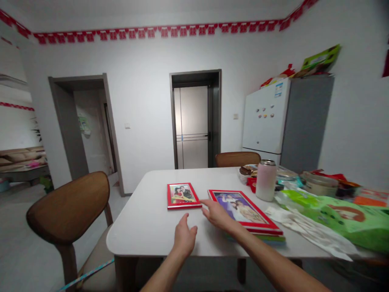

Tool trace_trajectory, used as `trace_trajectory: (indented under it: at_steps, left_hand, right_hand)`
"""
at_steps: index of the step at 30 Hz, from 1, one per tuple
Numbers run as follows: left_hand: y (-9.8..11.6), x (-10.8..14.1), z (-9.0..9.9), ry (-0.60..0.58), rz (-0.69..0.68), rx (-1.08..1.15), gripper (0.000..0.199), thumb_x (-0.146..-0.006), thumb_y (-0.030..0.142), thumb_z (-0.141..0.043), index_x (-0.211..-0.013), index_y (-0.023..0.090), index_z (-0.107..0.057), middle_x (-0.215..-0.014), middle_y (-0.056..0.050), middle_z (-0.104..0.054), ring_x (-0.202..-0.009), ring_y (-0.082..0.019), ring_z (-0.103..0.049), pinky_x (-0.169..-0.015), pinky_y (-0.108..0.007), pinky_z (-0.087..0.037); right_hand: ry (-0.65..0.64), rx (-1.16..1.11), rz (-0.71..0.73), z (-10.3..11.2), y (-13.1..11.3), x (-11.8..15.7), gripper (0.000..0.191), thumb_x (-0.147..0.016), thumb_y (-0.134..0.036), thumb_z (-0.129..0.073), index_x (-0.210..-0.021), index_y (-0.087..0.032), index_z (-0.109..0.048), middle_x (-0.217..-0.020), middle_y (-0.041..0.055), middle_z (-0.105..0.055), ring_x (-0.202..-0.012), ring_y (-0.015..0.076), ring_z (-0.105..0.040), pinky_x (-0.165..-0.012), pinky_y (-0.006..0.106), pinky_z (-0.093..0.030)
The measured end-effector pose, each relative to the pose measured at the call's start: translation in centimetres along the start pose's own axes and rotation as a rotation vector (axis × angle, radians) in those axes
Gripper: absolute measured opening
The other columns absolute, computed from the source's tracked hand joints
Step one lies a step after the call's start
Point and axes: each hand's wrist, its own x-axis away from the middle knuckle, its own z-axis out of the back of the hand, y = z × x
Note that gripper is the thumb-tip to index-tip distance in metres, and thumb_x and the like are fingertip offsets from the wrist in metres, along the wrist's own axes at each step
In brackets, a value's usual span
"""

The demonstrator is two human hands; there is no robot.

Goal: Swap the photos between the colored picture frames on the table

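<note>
A small red picture frame [183,194] lies face up on the white table [146,227], with a photo of two people inside. My right hand [216,213] reaches over with fingers stretched out, its fingertips at the small frame's lower right corner; I cannot tell whether they touch it. Closer to me, my left hand [185,236] is held just in front of that frame, thumb and fingers apart and nothing in it. A larger red picture frame [241,207] lies right of the small one, partly behind my right hand and forearm, on top of green and bluish flat items.
At the right stand a pink-and-white tumbler [266,180], a green plastic pack [349,221], crumpled white cloth or paper [310,229] and a lidded container [320,184]. Wooden chairs stand at the left [71,207] and far side. A fridge [264,117] is behind.
</note>
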Motion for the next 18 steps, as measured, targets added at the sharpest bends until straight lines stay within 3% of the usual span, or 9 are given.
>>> trace_trajectory:
  at_steps: [3,7,11,15,18]
  left_hand:
    - [-1.2,0.5,2.5,0.035,-0.03,-0.04,0.047,-0.064,0.015,-0.053,-0.11,0.009,-0.049,-0.115,-0.014,-0.052,-0.108,-0.022,-0.045,-0.094,-0.03,-0.029]
    - [-2.4,1.0,4.1,0.058,-0.062,-0.057,0.043,-0.062,0.012,-0.053,-0.105,0.014,-0.053,-0.112,-0.011,-0.055,-0.107,-0.022,-0.047,-0.094,-0.032,-0.03]
    - [-2.6,1.4,4.7,0.07,-0.166,-0.097,0.045,-0.063,0.011,-0.051,-0.108,0.013,-0.051,-0.118,-0.012,-0.05,-0.11,-0.023,-0.043,-0.096,-0.035,-0.029]
    - [-1.7,2.8,4.7,-0.024,-0.314,-0.21,0.056,-0.06,0.011,-0.053,-0.116,0.012,-0.045,-0.128,-0.012,-0.038,-0.119,-0.024,-0.031,-0.1,-0.039,-0.023]
    - [-0.8,4.5,4.1,-0.166,-0.355,-0.331,0.066,-0.054,0.011,-0.06,-0.118,0.012,-0.042,-0.129,-0.014,-0.036,-0.12,-0.029,-0.028,-0.101,-0.045,-0.019]
  right_hand:
    - [-0.111,0.045,0.041,-5.0,-3.5,-1.8,0.043,-0.065,-0.02,-0.049,-0.108,-0.019,-0.053,-0.116,0.0078,-0.052,-0.107,0.021,-0.045,-0.09,0.031,-0.031]
    - [-0.177,0.127,0.029,-7.6,-4.2,-3.5,0.052,-0.063,-0.017,-0.049,-0.115,-0.016,-0.046,-0.124,0.0125,-0.044,-0.113,0.0283,-0.036,-0.091,0.045,-0.024]
    - [-0.213,0.185,0.052,-7.4,-3.9,-1.9,0.052,-0.063,-0.015,-0.044,-0.115,-0.016,-0.047,-0.123,0.0122,-0.043,-0.113,0.0275,-0.035,-0.092,0.045,-0.021]
    - [-0.212,0.133,0.103,-6.2,-4.8,3.5,0.058,-0.057,-0.01,-0.041,-0.114,-0.018,-0.049,-0.12,0.009,-0.047,-0.111,0.0232,-0.037,-0.095,0.038,-0.023]
    - [-0.178,-0.108,0.1,-4.3,-5.3,8.1,0.051,-0.058,-0.012,-0.041,-0.105,-0.021,-0.057,-0.112,0.007,-0.054,-0.106,0.0223,-0.044,-0.094,0.037,-0.028]
